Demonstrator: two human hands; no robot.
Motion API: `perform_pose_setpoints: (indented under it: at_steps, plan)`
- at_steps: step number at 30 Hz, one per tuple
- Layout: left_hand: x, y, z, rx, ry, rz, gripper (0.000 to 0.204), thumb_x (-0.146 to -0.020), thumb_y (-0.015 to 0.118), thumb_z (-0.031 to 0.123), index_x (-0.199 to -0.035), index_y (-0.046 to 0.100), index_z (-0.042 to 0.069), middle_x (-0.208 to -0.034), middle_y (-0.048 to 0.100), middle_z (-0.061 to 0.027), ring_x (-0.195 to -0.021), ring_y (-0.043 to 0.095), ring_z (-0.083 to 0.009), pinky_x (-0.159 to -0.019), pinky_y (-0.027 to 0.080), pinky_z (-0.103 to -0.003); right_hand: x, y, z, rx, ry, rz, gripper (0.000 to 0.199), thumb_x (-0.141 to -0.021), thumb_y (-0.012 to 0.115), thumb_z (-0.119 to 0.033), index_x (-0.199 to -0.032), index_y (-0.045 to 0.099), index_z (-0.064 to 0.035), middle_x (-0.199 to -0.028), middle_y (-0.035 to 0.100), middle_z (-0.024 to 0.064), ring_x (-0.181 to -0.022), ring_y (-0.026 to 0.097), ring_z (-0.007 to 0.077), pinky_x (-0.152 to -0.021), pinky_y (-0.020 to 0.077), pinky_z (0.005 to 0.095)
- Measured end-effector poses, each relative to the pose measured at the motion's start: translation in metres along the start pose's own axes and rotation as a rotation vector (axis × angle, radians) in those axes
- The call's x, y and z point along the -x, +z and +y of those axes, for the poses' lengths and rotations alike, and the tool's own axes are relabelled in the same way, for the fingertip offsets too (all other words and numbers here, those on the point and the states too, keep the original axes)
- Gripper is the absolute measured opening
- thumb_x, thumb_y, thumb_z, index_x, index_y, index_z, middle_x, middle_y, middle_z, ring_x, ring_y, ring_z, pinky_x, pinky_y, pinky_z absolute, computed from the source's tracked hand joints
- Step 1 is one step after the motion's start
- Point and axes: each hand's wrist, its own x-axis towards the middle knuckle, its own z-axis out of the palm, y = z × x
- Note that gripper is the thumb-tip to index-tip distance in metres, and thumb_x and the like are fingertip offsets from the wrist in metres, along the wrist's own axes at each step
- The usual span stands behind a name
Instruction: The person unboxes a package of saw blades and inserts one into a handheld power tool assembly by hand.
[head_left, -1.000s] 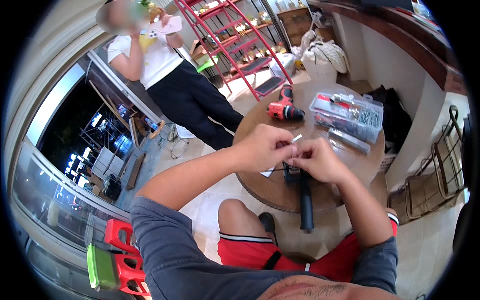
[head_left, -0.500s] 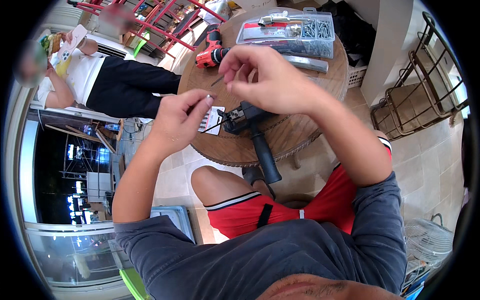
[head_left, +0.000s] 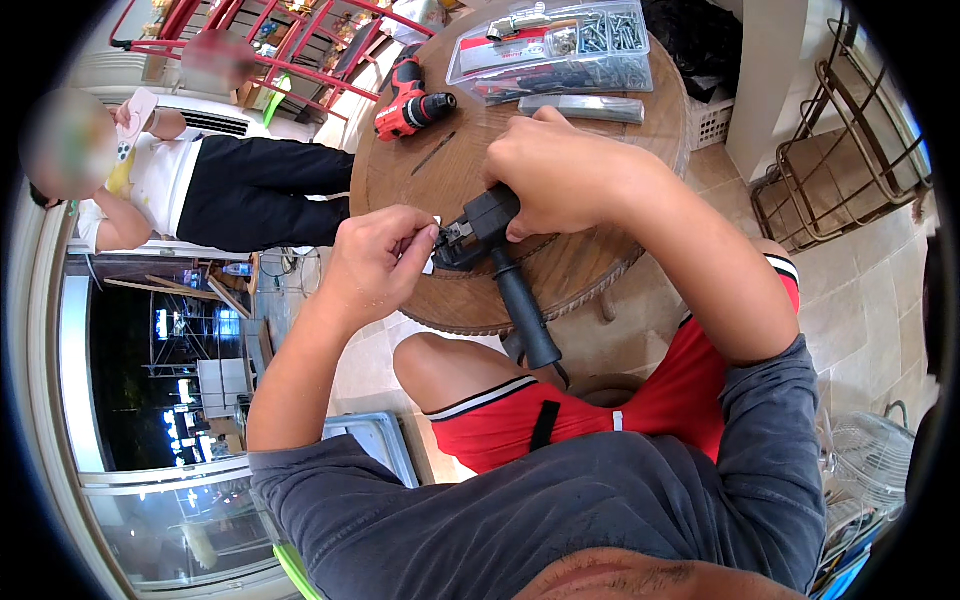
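On the round wooden table [head_left: 590, 268] lies a black saw attachment [head_left: 489, 214], its side handle sticking out over the near edge toward my knees. My right hand [head_left: 560, 175] is wrapped over the back of its body. At its front end, my left hand [head_left: 385, 255] is closed in a pinch; whatever is between the thumb and finger is hidden. A thin dark saw blade [head_left: 433, 153] lies on the wood beyond my hands. Part of a white card [head_left: 430, 264] shows beneath the tool's front.
A red and black cordless drill [head_left: 405, 108] lies at the table's far left. Behind my right hand are a grey metal bar [head_left: 585, 108] and a clear case [head_left: 625, 75] of screws. A person [head_left: 160, 170] stands at the left, and a wire rack [head_left: 830, 150] at the right.
My right hand has come down from the air onto the saw attachment's body. My left hand has lowered to the tool's front end. The blade on the table is now uncovered.
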Motion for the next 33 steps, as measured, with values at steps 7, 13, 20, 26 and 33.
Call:
perform_pose_setpoints:
  at_steps: [7,13,20,26,33]
  plan:
    - [0.011,0.023,0.013,0.004,-0.28,0.155,0.018,-0.099,0.074,0.008,-0.087,0.072,-0.005,-0.059,0.061,-0.0102,-0.051,0.055,-0.0131,-0.053,0.045,-0.032,0.001,0.001,-0.002,-0.003,0.0,0.03,0.034,-0.078,0.094,-0.025,-0.1,0.083,-0.0009,-0.1,0.079,0.0198,-0.107,0.074,0.0389,-0.106,0.0489,0.0497]
    - [-0.007,0.014,0.03,-0.111,-0.279,0.066,0.018,-0.095,0.07,0.006,-0.082,0.071,-0.006,-0.067,0.065,-0.0265,-0.063,0.069,-0.0444,-0.06,0.054,-0.046,0.002,0.008,-0.003,0.032,-0.041,0.073,0.034,-0.079,0.093,-0.029,-0.097,0.083,-0.0019,-0.095,0.078,0.0186,-0.105,0.073,0.0392,-0.106,0.049,0.0477]
    - [-0.007,0.013,0.035,-0.112,-0.378,0.003,0.022,-0.095,0.066,0.009,-0.082,0.071,-0.007,-0.073,0.066,-0.0309,-0.075,0.071,-0.0505,-0.072,0.057,-0.053,0.001,0.003,-0.019,0.066,-0.038,0.0,0.032,-0.076,0.093,-0.031,-0.089,0.081,-0.0045,-0.096,0.081,0.0183,-0.1,0.078,0.0377,-0.103,0.0509,0.0515]
    - [-0.005,0.013,0.034,-0.201,-0.313,-0.064,0.018,-0.098,0.065,0.009,-0.087,0.069,-0.004,-0.078,0.068,-0.0307,-0.079,0.07,-0.0519,-0.075,0.056,-0.057,0.0,0.007,-0.026,0.077,-0.052,-0.032,0.035,-0.076,0.093,-0.033,-0.094,0.082,-0.0054,-0.096,0.081,0.0161,-0.099,0.079,0.035,-0.102,0.0519,0.051]
    - [-0.001,0.011,0.03,-0.214,-0.299,-0.071,0.017,-0.1,0.065,0.007,-0.09,0.068,-0.007,-0.077,0.066,-0.0314,-0.076,0.069,-0.0506,-0.068,0.054,-0.051,0.002,0.017,-0.035,0.089,-0.051,0.003,0.037,-0.073,0.093,-0.036,-0.089,0.082,-0.0038,-0.093,0.08,0.0175,-0.099,0.077,0.0385,-0.098,0.0545,0.0512]
